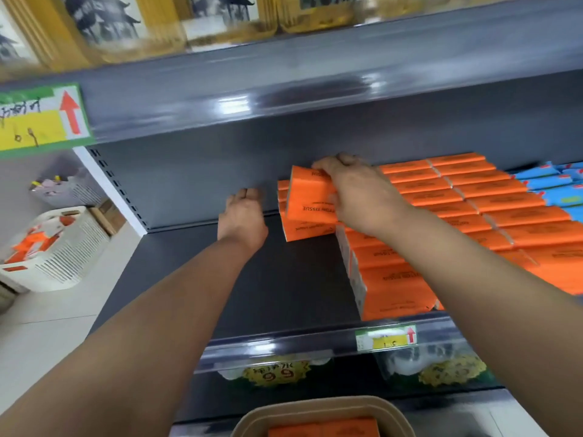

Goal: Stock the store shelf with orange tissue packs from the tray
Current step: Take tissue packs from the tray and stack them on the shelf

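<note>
A: Head view. Right hand [356, 200] grips one pack [307, 200] from above, fingers curled over its far edge; thumb hidden. Pack sits tilted, not yet flat, on a short stack [303, 233] just under that hand.

B: Left hand?

A: Left hand [243, 219] holds nothing, fingers loosely straight, just left of the pack, low over bare shelf [268, 279]. Touching or not: cannot tell.

B: How does the pack handle?

A: Judged light and soft. The wrap looks glossy, so likely slippery. A hard pinch would dent it. Best taken across the short width, palm on top, as now.

B: Edges? Room?

A: Right of the right hand, orange rows [473, 197] fill the deck, with blue packs [561, 184] beyond them. No room there. Around and left of the left hand the deck is open as far as the back wall [189, 178]. Upper shelf [284, 99] overhangs both hands, so lifts should stay low. Stack's left face is unsupported and could topple toward the left hand.

B: Supply?

A: Tray [252, 421] sits below both forearms, near the body, with orange packs inside.
</note>
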Available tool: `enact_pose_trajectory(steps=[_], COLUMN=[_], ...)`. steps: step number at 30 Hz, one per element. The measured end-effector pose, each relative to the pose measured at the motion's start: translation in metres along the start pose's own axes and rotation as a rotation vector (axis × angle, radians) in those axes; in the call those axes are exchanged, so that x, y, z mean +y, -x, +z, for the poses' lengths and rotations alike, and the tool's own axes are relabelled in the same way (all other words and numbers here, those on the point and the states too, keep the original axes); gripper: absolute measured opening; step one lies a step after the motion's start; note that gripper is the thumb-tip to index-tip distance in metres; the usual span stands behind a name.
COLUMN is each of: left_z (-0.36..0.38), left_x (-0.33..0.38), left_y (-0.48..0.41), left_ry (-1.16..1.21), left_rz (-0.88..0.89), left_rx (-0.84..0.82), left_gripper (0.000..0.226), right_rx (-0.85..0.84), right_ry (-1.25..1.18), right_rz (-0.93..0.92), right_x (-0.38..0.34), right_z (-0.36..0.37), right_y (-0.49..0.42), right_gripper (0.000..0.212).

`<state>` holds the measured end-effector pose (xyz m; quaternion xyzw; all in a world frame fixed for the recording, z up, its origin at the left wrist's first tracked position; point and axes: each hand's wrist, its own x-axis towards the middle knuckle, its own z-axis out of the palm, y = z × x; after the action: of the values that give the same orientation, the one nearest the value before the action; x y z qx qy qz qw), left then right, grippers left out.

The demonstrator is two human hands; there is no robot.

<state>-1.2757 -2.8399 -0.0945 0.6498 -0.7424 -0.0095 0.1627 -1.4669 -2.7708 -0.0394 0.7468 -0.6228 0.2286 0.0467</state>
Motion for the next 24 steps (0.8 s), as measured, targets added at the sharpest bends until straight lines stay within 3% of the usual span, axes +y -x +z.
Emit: enact_pose_trajectory(steps=[3,11,17,24], left_z=[-0.01,0.0,0.024,0.028], left_x=[-0.018,-0.029,-0.019,-0.004], left_y=[0.007,0.013,0.013,0.017], left_ry=[0.011,0.097,0.207,0.233], left_rz=[-0.028,-0.008,0.073,0.075], left_rx=[-0.018,-0.115,-0.237,-0.223], left_gripper=[0.055,0.049,0.046,0.032], right_rx=[-0.067,-0.272,-0.219,-0.26], right_ry=[-0.041,0.11,0.234,0.336], right_rz=[-0.056,0.005,0.026,0.136], right_x=[-0.024,-0.021,-0.017,-0.025], right_z=[0.021,0.069,0.085,0.086], right_y=[-0.013,-0.016,-0.015,-0.023], right_gripper=[0.058,0.057,0.061,0.07])
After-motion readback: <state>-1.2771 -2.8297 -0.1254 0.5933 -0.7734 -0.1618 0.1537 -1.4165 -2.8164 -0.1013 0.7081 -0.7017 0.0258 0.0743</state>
